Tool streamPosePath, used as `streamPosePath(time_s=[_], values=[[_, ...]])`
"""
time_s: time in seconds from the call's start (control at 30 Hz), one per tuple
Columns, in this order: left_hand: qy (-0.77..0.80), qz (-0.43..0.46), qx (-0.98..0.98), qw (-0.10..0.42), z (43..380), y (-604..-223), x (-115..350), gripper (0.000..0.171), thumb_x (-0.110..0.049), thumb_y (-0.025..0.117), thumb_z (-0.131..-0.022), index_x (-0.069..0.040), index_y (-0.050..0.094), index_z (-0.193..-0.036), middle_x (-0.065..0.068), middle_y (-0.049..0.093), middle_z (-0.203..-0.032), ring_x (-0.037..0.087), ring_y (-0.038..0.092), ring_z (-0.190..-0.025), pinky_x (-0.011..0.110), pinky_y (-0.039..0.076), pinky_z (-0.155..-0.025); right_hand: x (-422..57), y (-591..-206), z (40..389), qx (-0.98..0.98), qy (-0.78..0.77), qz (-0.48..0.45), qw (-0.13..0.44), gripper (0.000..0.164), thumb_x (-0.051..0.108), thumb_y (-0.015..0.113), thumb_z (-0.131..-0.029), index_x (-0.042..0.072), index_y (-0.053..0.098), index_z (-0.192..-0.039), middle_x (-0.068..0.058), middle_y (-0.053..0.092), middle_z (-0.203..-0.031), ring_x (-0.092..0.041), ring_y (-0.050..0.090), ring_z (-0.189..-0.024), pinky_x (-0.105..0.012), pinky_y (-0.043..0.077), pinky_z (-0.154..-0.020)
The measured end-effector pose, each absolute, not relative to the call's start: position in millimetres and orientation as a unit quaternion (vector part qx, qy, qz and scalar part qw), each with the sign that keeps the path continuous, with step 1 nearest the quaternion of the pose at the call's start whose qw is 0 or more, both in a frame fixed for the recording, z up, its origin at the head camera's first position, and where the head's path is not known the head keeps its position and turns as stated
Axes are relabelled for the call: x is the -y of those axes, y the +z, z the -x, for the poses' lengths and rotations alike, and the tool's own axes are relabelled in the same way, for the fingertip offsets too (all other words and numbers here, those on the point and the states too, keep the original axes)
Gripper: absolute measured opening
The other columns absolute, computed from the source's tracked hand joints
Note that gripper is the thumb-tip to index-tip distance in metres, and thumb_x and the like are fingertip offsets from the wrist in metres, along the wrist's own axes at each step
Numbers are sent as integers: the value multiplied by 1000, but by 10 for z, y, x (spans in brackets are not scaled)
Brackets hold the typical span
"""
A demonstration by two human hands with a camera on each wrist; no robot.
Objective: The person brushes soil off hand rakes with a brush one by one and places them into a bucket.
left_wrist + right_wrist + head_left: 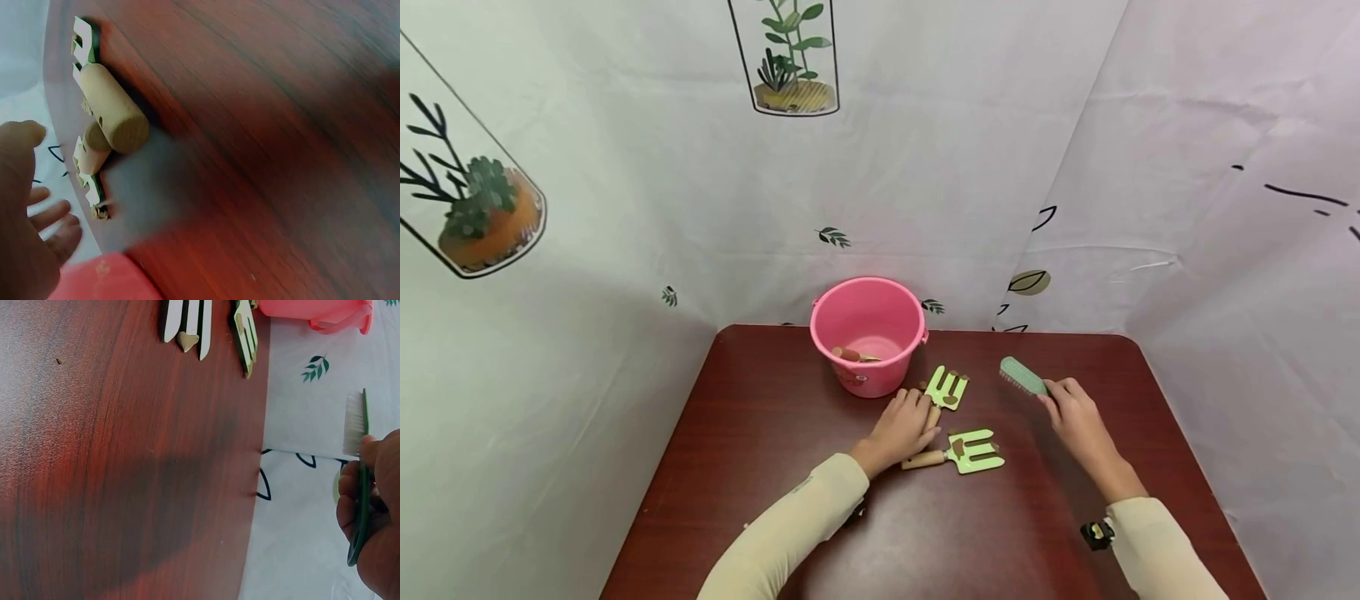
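My right hand [1072,414] grips a green brush [1022,376] by its handle, held above the table with the pale bristles [354,423] showing. Beside the bucket, my left hand [904,427] hovers with fingers spread over the wooden handle of a green garden fork [953,402]. In the left wrist view, air shows between its fingers and the handles. A second green garden fork [975,463] lies nearer me, its wooden handle [115,109] pointing left. Brown lumps like soil cling to the tines of both forks.
A pink bucket [901,367] stands at the table's back edge, with a wooden-handled tool [847,354] inside. The dark red table [760,417] meets a white patterned cloth [737,208] at the back and sides. Small brown crumbs lie on the tabletop.
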State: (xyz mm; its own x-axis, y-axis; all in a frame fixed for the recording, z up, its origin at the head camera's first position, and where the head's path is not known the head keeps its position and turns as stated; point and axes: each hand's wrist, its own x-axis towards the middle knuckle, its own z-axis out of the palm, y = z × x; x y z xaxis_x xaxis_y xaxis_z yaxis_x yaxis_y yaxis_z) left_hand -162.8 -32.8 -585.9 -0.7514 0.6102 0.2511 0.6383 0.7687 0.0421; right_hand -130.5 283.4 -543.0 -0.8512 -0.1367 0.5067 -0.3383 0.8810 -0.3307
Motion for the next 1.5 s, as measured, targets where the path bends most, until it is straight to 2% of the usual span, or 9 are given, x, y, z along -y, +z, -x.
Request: streamPosePath(time_s=[0.23, 0.4, 0.63, 0.83, 0.93, 1.3, 1.5], values=[[-99, 255, 962, 13, 1645, -5925, 188, 48, -46, 73, -93, -5, 64, -117, 11, 61, -111, 25, 55, -96, 36, 54, -82, -2836, -5437, 1277, 944, 207, -114, 231, 28, -1, 74, -91, -13, 68, -115, -20, 58, -95, -30, 60, -78, -48, 53, -66], [-106, 234, 966, -14, 1652, -5983, 123, 48, -43, 75, -91, -4, 66, -118, 11, 60, -114, 25, 55, -99, 37, 55, -83, -2846, -5439, 1271, 947, 206, -107, 220, 28, 1, 73, -92, -14, 68, -116, -21, 59, -96, -30, 61, -79, -48, 54, -66], [-135, 202, 969, -38, 1643, -6001, 54, 42, -29, 78, -89, -2, 65, -119, 12, 60, -114, 27, 57, -102, 40, 55, -86, -2861, -5445, 1269, 946, 204, -114, 226, 28, 0, 73, -92, -14, 67, -116, -22, 59, -96, -29, 60, -77, -46, 52, -64], [-165, 186, 968, -42, 1620, -5968, 31, 23, -16, 74, -88, -4, 65, -105, 13, 62, -107, 31, 61, -98, 45, 57, -82, -2855, -5447, 1269, 945, 206, -114, 226, 28, 0, 74, -92, -14, 67, -115, -21, 58, -96, -30, 60, -77, -47, 52, -64], [-169, 181, 968, -48, 1623, -5951, 38, 18, -10, 72, -88, -3, 65, -103, 14, 61, -104, 31, 61, -97, 46, 57, -80, -2851, -5452, 1268, 945, 208, -112, 226, 28, 0, 74, -92, -14, 67, -115, -22, 59, -96, -31, 60, -77, -47, 53, -65], [-160, 159, 973, -48, 1713, -5926, 123, 42, -7, 77, -80, -3, 64, -120, 17, 60, -113, 35, 60, -104, 48, 56, -85, -2868, -5481, 1260, 945, 207, -116, 227, 28, -1, 75, -90, -14, 68, -114, -21, 58, -95, -28, 59, -75, -45, 52, -62], [-151, 161, 975, -12, 1737, -5947, 153, 43, -6, 81, -77, -5, 64, -117, 20, 61, -109, 39, 60, -99, 52, 54, -82, -2882, -5494, 1259, 944, 205, -117, 233, 27, -1, 75, -90, -15, 68, -113, -21, 58, -94, -28, 59, -75, -46, 52, -62]])
